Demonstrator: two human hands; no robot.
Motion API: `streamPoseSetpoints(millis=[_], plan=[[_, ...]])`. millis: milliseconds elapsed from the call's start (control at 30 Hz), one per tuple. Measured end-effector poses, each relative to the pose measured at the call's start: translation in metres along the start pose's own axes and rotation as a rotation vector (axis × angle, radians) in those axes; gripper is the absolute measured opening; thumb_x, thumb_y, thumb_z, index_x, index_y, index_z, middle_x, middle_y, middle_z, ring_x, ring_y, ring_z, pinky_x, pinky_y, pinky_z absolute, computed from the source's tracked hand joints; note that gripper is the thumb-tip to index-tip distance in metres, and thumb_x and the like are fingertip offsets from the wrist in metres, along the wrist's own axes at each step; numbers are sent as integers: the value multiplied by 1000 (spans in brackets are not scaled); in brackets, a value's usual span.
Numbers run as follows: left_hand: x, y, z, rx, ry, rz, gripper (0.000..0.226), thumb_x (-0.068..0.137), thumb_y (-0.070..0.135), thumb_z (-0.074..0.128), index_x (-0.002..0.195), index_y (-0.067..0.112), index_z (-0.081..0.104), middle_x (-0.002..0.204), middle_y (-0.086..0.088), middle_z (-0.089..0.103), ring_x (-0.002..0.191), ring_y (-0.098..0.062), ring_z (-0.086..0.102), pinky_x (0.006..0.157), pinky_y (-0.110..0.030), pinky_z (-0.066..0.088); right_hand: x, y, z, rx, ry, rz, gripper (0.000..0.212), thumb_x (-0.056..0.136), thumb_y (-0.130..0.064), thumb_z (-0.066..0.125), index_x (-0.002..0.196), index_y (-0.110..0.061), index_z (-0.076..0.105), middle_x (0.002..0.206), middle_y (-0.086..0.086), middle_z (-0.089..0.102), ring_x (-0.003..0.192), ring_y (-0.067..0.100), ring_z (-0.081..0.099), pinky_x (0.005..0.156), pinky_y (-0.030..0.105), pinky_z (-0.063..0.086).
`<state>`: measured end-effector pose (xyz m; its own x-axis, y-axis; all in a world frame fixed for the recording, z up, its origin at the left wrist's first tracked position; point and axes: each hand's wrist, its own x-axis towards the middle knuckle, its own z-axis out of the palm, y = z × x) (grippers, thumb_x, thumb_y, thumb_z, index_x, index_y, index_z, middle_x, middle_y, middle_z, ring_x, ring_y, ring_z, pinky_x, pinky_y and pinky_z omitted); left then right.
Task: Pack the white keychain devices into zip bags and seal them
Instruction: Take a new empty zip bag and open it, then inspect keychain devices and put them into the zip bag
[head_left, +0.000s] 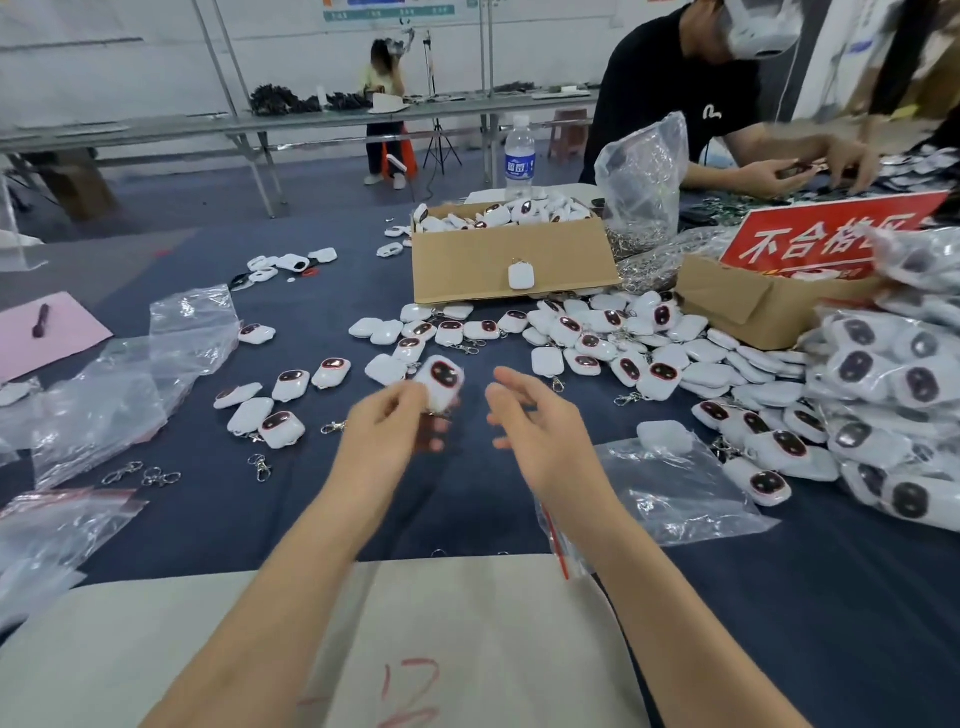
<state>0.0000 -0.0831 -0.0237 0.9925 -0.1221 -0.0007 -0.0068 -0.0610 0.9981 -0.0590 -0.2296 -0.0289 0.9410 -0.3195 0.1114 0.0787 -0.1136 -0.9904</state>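
Left hand: the left hand (384, 423) is lifted above the table and pinches a white rounded keychain device with a dark oval face (442, 382) between thumb and fingertips, dark face towards the camera.
Right hand: the right hand (535, 423) hovers just beside the held device without touching it. Its fingers are spread and loosely bent around nothing, and it is slightly blurred.
Zip bag: a clear plastic zip bag with a red seal strip (680, 493) lies flat on the dark blue table (467, 499), partly under the right forearm.
Loose devices: a scatter of the same white keychain devices (613, 343) lies beyond the hands, thickest towards the right.
Bagged devices: a heap of devices already in clear bags (893, 379) is stacked at the right edge.
Box: an open brown cardboard box (467, 265) behind the scatter holds more devices, and one hangs on its front wall.
Spare bags: crumpled clear plastic bags (130, 384) lie at the left.
Clasps: silver metal clasps (260, 466) lie loose near the left forearm.
Near edge: a pale sheet with red scribbles (467, 623) lies under both forearms.
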Motion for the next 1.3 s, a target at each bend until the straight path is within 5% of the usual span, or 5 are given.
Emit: streamPoseSetpoints(millis=[233, 467, 667, 1100, 1300], plan=[[-31, -20, 24, -163, -138, -32, 22, 105, 24, 54, 117, 15, 69, 87, -4, 73, 76, -18, 70, 72, -29, 57, -2, 20, 12, 45, 56, 5, 21, 104, -21, 54, 112, -28, 72, 102, -8, 75, 90, 2, 66, 79, 20, 48], [-28, -20, 24, -117, -139, -37, 23, 106, 17, 48, 110, 9, 69, 81, -1, 69, 69, -20, 70, 62, -29, 59, -2, 26, 13, -15, 16, -60, 34, 105, -21, 51, 104, -51, 66, 108, 1, 71, 95, 14, 66, 88, 33, 54], [-23, -23, 23, -123, -142, -32, 19, 105, 17, 50, 102, 6, 65, 75, -6, 67, 60, -20, 66, 58, -28, 57, -3, 24, 10, 49, -31, -94, 33, 104, -17, 54, 100, -47, 68, 100, 8, 73, 73, 10, 64, 67, 15, 52], [-25, -24, 24, -106, -187, -15, 22, 106, 21, 51, 110, 10, 69, 75, -9, 70, 67, -20, 69, 65, -28, 59, -6, 17, 4, 150, -10, -33, 28, 100, -14, 61, 96, -39, 72, 89, -22, 76, 81, -9, 66, 68, 3, 45], [-25, -22, 24, -94, -204, -13, 23, 106, 21, 50, 112, 11, 70, 83, -3, 72, 70, -20, 70, 67, -28, 59, -6, 16, 3, 129, 18, -34, 38, 98, -14, 63, 82, -46, 76, 87, -20, 76, 80, -8, 66, 66, 3, 45]])
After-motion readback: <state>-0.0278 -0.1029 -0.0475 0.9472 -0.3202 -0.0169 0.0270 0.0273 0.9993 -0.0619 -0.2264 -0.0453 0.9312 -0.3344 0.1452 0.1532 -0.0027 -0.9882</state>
